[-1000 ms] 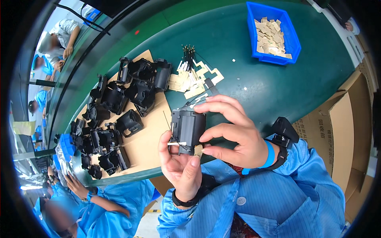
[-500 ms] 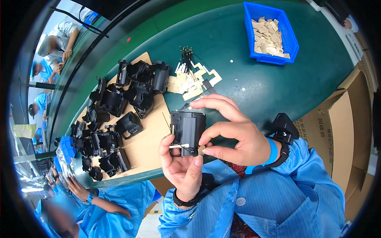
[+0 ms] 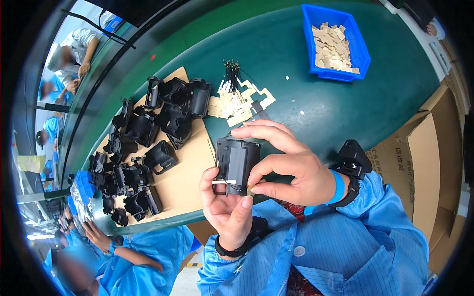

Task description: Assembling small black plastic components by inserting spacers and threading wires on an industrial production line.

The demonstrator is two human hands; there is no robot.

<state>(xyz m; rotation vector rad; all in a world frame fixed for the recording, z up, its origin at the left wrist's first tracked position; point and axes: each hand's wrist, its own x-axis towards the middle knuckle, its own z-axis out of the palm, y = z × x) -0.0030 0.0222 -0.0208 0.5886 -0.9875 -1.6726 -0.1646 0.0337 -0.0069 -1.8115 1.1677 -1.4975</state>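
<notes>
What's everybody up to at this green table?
Someone in a blue jacket is handling a black plastic housing. The left hand holds it up, while the right hand pinches a small tan piece by its lower right corner. More black housings lie on a cardboard sheet to the left. Farther back, a blue bin on the table holds many tan pieces.

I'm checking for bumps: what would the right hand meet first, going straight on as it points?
The right hand would most likely meet the black housing held in the left hand; depth is unclear.
</notes>
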